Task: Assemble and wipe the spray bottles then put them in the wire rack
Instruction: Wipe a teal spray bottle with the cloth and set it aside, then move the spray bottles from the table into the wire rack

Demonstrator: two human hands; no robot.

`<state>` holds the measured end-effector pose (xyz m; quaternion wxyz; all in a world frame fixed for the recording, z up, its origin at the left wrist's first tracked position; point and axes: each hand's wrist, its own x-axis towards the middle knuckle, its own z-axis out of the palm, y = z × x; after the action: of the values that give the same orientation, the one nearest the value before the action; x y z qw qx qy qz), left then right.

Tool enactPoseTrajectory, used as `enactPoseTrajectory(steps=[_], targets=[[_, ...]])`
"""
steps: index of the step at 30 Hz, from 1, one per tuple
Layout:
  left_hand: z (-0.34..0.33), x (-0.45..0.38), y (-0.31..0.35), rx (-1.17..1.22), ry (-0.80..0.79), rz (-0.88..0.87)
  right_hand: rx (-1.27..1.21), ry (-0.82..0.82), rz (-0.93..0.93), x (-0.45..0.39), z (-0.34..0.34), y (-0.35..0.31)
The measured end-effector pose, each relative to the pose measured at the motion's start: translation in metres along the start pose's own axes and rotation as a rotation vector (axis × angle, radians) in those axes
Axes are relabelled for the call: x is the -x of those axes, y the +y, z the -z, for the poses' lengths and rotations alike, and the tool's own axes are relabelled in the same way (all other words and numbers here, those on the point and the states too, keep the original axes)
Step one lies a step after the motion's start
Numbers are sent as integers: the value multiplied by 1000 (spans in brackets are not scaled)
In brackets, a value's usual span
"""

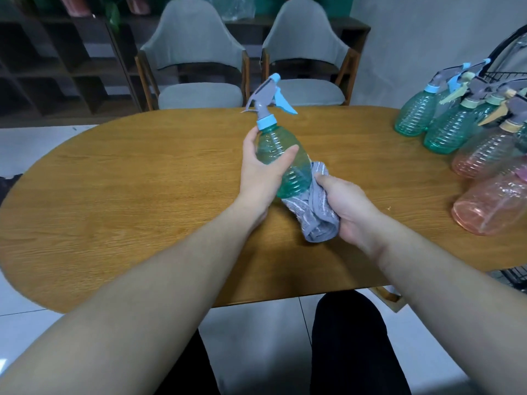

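A green ribbed spray bottle [281, 146] with a grey and blue trigger head is tilted above the middle of the wooden table [142, 178]. My left hand [261, 169] grips its upper body, thumb across the front. My right hand [346, 208] holds a grey cloth [315, 215] wrapped round the bottle's base. The bottom of the bottle is hidden in the cloth.
Several green spray bottles [416, 115] and pink spray bottles [490, 209] stand at the table's right end. A black wire rack [504, 78] shows behind them at the right edge. Two grey chairs [196, 67] stand beyond the table.
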<state>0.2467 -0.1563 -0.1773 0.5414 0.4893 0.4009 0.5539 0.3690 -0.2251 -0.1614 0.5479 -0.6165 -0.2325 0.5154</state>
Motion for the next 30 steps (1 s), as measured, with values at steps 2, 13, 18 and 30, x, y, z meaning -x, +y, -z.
enactPoseTrajectory(steps=[2,13,18,30], targets=[[2,-14,4,-39,-17,-15,103,-13,59,-9,10,-4],[-25,-95,0,28,-30,-32,1002,-86,389,-106,31,-28],[-44,-110,-2,19,-36,46,1460,-211,598,-133,44,-28],[-153,-92,96,-158,-189,280,1464,-268,228,-59,138,-184]])
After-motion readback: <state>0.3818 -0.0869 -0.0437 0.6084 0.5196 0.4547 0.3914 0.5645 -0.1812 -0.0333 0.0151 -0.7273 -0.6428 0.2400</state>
